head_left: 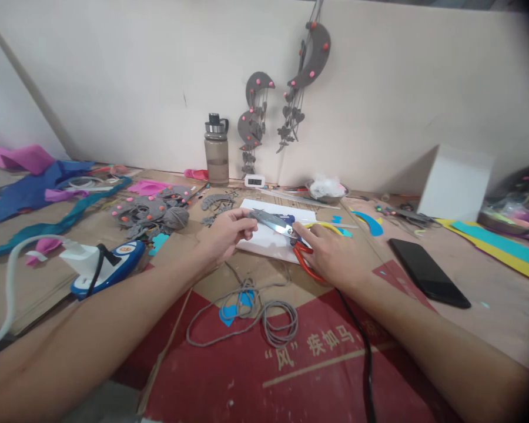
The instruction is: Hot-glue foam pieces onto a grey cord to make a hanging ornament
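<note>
My right hand (330, 252) grips the red-orange handles of a pair of scissors (275, 224), whose steel blades point left over a white board (264, 242). My left hand (227, 232) pinches a small grey felt piece (252, 215) at the blade tips. Both hands rest on the cardboard-covered table (489, 276). A loose coil of grey cord (264, 317) with blue felt bits (229, 313) lies just in front of my hands.
A black phone (428, 271) lies to the right, a white box (456, 182) behind it. A blue-and-white glue gun (103, 267) sits at the left near a pile of grey felt shapes (152, 212). A water bottle (216, 150) and grey moon hangings (255, 117) stand by the wall.
</note>
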A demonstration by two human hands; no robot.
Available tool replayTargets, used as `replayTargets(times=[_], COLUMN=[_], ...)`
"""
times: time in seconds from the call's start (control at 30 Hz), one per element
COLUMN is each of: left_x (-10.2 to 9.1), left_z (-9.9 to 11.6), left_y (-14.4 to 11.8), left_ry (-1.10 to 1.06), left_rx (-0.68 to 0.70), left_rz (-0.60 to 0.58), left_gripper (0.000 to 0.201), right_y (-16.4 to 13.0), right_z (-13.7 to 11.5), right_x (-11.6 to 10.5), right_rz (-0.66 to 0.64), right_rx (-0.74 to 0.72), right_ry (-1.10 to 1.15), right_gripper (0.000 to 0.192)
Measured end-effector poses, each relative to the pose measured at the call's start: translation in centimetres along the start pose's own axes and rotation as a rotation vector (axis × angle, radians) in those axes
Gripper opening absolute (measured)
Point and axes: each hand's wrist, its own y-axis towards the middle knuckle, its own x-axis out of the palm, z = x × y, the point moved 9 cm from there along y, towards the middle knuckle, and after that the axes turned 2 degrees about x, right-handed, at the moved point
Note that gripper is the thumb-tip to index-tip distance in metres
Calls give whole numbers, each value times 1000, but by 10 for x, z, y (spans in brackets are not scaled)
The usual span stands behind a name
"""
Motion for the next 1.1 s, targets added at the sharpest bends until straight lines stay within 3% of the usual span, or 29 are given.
replayTargets(times=[0.33,0.67,0.87,1.1], left_x=[-6,-23,-8,-5], left_z=[-5,0,3,3], left_y=[3,3,1,1], left_ry=[-53,82,108,142], left_rx=[-17,13,45,60], left_rz=[32,179,64,41], left_gripper=[17,19,15,11], right_y=[-1,5,2,1], right_z=[1,15,4,3], right_x=[1,-4,-1,1], right_rz=[32,191,124,82], right_rx=[2,49,-3,9], right_ry=[60,369,240,129], right_gripper=[46,41,44,49])
